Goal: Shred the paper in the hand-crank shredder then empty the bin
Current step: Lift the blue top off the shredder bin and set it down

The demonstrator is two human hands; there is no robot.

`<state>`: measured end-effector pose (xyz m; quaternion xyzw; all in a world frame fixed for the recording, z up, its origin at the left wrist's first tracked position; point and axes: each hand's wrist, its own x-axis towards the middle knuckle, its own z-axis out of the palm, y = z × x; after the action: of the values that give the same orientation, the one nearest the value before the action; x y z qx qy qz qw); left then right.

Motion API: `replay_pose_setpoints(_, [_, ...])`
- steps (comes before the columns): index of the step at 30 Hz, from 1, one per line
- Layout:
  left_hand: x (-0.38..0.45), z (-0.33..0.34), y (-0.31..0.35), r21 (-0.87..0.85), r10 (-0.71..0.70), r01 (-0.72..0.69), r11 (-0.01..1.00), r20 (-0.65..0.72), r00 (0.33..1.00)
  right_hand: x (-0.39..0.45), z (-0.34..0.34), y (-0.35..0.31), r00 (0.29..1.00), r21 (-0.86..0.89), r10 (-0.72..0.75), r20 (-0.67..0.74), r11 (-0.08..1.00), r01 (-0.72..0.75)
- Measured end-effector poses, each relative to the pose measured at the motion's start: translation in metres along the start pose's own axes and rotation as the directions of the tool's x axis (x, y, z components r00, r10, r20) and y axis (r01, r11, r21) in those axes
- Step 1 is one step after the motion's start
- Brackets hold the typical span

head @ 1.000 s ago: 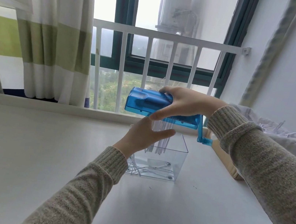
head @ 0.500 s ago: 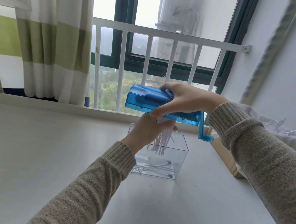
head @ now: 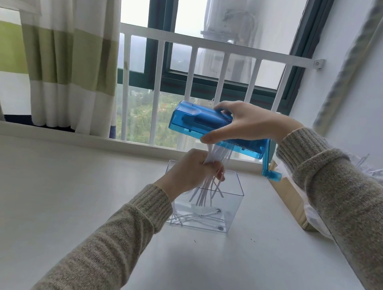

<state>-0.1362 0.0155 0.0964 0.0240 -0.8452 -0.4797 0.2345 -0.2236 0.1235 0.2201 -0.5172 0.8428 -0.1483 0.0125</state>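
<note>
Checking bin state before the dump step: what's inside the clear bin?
A few loose white strips lie on the floor of the clear bin. More strips, gripped by the left hand, dangle into it from the lifted shredder head. The sleeve covers the near-left corner.

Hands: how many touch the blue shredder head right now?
1. The right hand grips the shredder head above the clear bin; the left hand grips only the paper strips.
</note>
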Motion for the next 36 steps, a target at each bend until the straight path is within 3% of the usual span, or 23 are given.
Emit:
replay_pose_setpoints(16, [-0.002, -0.016, -0.005, 0.301, -0.099, 0.084, 0.95, 0.037, 0.994, 0.0, -0.006, -0.003, 1.0, -0.015, -0.008, -0.022, 1.0, 0.008])
replay_pose_setpoints(22, [-0.004, -0.024, -0.003, 0.391, -0.056, -0.003, 0.921, 0.14, 0.989, -0.001, -0.004, -0.002, 1.0, -0.018, -0.005, -0.015, 1.0, 0.005])
replay_pose_setpoints(26, [-0.005, -0.027, 0.001, 0.343, -0.013, -0.031, 0.939, 0.126, 0.992, -0.001, -0.004, -0.002, 1.0, -0.018, -0.006, -0.015, 1.0, 0.006])
replay_pose_setpoints(31, [-0.005, -0.022, 0.005, 0.162, -0.005, -0.012, 0.987, 0.099, 0.995, 0.0, -0.002, -0.005, 1.0, -0.005, -0.012, -0.004, 1.0, 0.012])
replay_pose_setpoints(36, [-0.002, -0.01, 0.007, 0.125, 0.049, -0.055, 0.991, 0.049, 0.998, 0.0, 0.0, -0.011, 1.0, -0.013, -0.02, -0.003, 1.0, 0.02])
